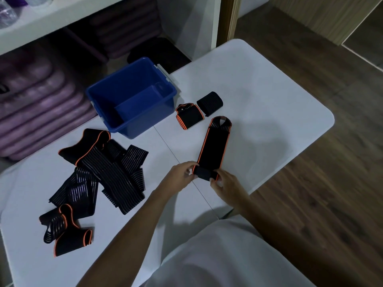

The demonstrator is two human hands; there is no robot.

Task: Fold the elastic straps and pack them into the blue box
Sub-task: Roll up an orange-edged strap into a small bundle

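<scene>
Two bare forearms are seen, uncovered from the lower edge of the view up to the wrists, with no sleeve reaching them. The left hand (182,175) and the right hand (224,184) are bare as well; no glove, ring, watch or band can be made out on either. A plain white garment (smooth, unmarked, without visible print or seam) is worn, filling the lower right corner below the arms

Likely a fitness or yoga studio storeroom: stacked purple mats (39,104) fill a white shelf (62,15) (dimly lit) behind the white counter (269,104), beside wood-look flooring (321,193).
</scene>
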